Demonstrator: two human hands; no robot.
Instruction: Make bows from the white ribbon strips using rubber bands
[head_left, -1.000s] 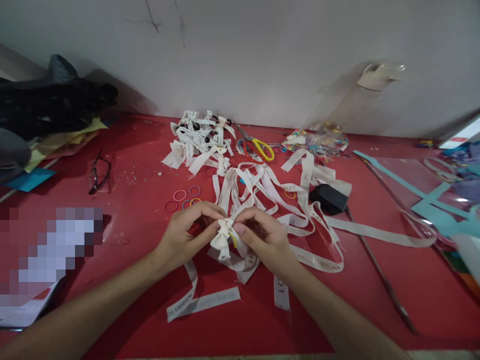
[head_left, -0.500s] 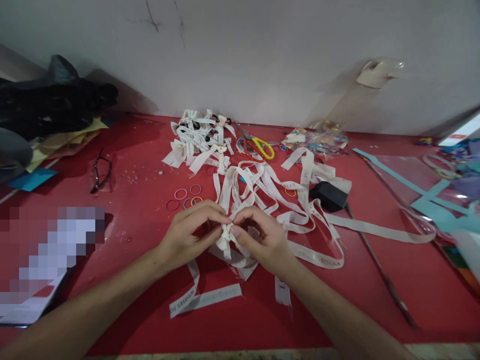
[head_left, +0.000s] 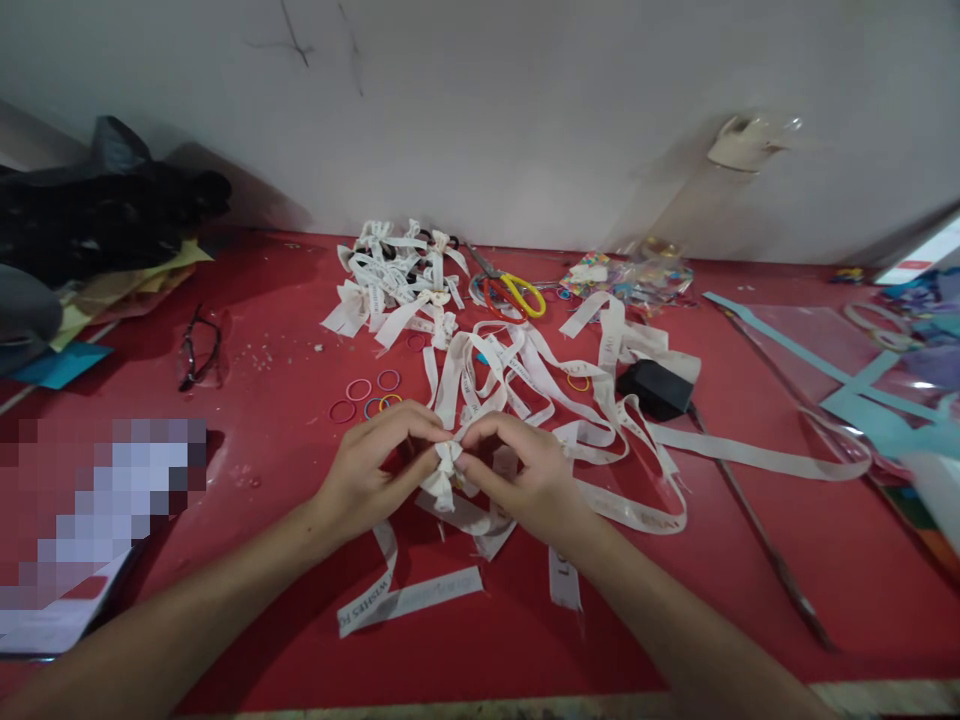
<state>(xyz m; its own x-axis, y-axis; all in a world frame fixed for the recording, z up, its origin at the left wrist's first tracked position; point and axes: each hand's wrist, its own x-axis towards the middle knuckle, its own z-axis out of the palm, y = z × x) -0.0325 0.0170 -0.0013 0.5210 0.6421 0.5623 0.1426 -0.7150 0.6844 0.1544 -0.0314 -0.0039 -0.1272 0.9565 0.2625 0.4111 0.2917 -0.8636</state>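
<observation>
Between the fingertips of both hands is a small white ribbon bow, its knot pinched at the top and a short tail hanging down. My left hand grips it from the left with thumb and forefinger. From the right, my right hand pinches the same bow, its other fingers curled. Printed white ribbon lies in loose loops behind and beside the hands. A cut strip of ribbon with lettering rests nearer the front edge. Several coloured elastic rings lie just beyond my left hand.
Finished-looking ribbon bows are heaped at the back, beside red-and-yellow-handled scissors. A black object sits on the ribbon to the right. Eyeglasses and a pixelated screen device are on the left; a thin rod lies right.
Both hands stay pinched on the bow, which has turned slightly so more of its folds face me. The whole view has shifted a little.
</observation>
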